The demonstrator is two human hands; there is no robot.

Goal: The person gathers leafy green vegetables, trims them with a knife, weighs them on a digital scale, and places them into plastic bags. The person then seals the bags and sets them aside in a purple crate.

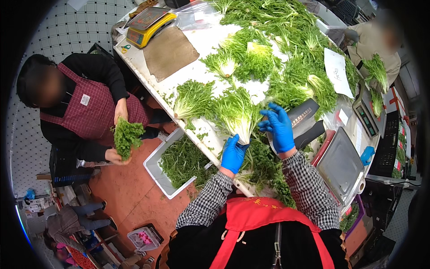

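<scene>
My left hand [234, 155], in a blue glove, grips the pale root end of a frisée head [238, 116] whose leaves fan out away from me over the table. To its right, my right hand [276, 127], also gloved in blue, is raised with its fingers spread and seems to hold nothing. Another frisée head [192, 101] lies left of the held one, its cut base towards the table edge. Two more heads, one with a round cut base [225, 67] and one with a yellow heart [258, 60], lie farther off. Loose leaves [258, 161] lie beneath my hands.
A white bin [154, 178] of trimmings stands below the table edge. Dark cloth-like rolls [304, 112] and a metal-topped scale [341, 164] are at right; a yellow scale [142, 35] is far left. An aproned co-worker [87, 101] holds greens at left; another person [373, 50] stands far right.
</scene>
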